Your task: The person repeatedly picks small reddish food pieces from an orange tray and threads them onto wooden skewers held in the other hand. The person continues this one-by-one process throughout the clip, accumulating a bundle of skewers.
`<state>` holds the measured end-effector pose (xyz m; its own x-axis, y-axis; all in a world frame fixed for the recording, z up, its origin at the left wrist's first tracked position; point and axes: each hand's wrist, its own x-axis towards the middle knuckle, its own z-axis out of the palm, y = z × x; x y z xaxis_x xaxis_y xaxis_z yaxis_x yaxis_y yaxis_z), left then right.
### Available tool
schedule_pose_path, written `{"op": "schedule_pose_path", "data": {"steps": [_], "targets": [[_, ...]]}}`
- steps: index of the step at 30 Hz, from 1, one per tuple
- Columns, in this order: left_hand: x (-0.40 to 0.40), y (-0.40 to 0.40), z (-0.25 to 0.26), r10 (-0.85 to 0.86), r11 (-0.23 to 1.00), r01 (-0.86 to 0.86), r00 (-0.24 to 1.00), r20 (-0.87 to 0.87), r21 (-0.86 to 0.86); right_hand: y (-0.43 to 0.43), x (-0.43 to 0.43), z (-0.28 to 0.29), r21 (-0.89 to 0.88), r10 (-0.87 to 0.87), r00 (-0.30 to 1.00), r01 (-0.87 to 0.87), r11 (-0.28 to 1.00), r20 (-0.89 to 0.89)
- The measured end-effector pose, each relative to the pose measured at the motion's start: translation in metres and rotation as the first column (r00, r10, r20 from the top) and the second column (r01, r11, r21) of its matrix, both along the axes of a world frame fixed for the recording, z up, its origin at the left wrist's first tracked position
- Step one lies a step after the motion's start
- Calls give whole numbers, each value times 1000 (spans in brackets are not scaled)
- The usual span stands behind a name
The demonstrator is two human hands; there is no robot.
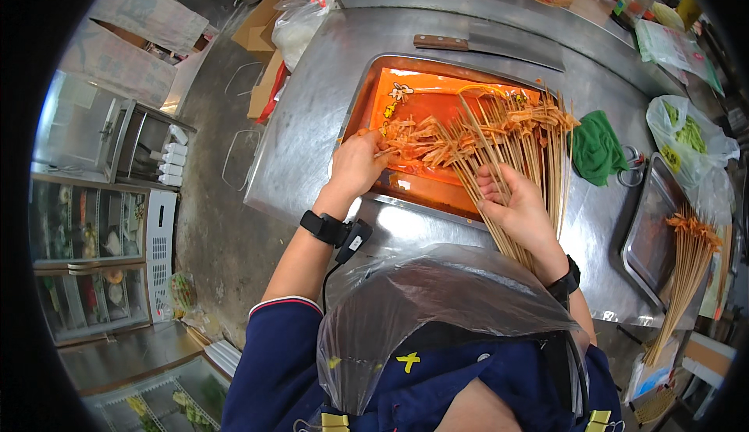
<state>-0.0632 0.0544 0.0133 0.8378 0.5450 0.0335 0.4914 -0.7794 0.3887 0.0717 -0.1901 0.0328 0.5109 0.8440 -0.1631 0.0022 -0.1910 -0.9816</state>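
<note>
A metal tray (360, 95) on the steel table holds an orange printed plastic bag (430, 84) and strips of orange-coated food (418, 142). My left hand (361, 160) is at the tray's left side, its fingertips pinching at the end of the loose strips. Bamboo skewers (550, 180) threaded with similar strips lie fanned across the tray's right part, their bare ends towards me. My right hand (518, 204) has its fingers curled around several skewers near the tray's front edge. A clear plastic covering over my chest overlaps the lower skewer ends.
A wood-handled knife (442, 42) lies behind the tray. To the right are a green cloth (597, 148), scissors (631, 168), a bag of green vegetables (687, 130) and a second metal tray (649, 227). Another skewer bundle (681, 280) overhangs the table's right edge.
</note>
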Motion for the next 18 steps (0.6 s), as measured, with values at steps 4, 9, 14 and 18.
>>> {"op": "schedule_pose_path", "data": {"steps": [4,9,14,18], "targets": [[3,2,-2,-31,999,31,999,7,23,0,0,-1,-14,-25,1000,25,1000,-7],[-2,5,3,-19,999,19,1000,-1,-33,0,0,-7,45,-71,996,74,996,-53],[-3,-1,7,-66,997,65,998,9,27,1,1,-10,61,-68,996,72,996,-62],[1,-5,1,-115,989,109,991,63,99,0,1,-9,36,-61,997,62,997,-44]]}}
